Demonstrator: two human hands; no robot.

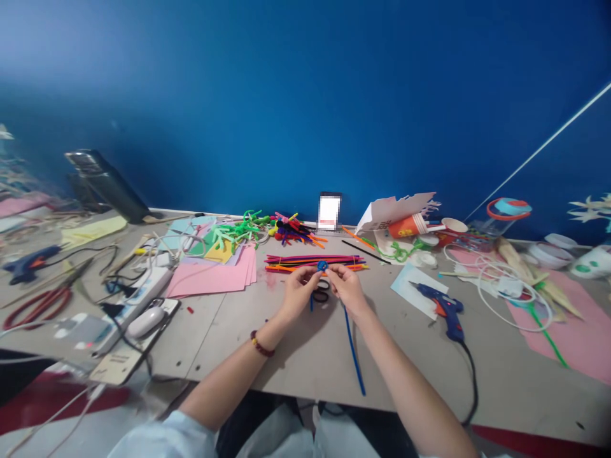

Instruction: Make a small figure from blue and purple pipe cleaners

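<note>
Between my fingertips is a blue pipe cleaner [354,356], wound into a small coil at its top, with a long tail hanging down to the right. My left hand [301,289] pinches the coil from the left. My right hand [347,286] pinches it from the other side. Just below the fingers lies a pair of scissors [323,294], its dark handle loops partly hidden by the hands. Behind the hands rests a bundle of straight coloured pipe cleaners [286,261], mostly pink, red and orange.
A blue glue gun [443,308] lies on pale paper at the right. Pink paper sheets [210,277] and a power strip [138,305] are at the left, near red-handled scissors [41,305]. A phone [329,211] leans on the blue wall. Paper cups [408,226] stand back right.
</note>
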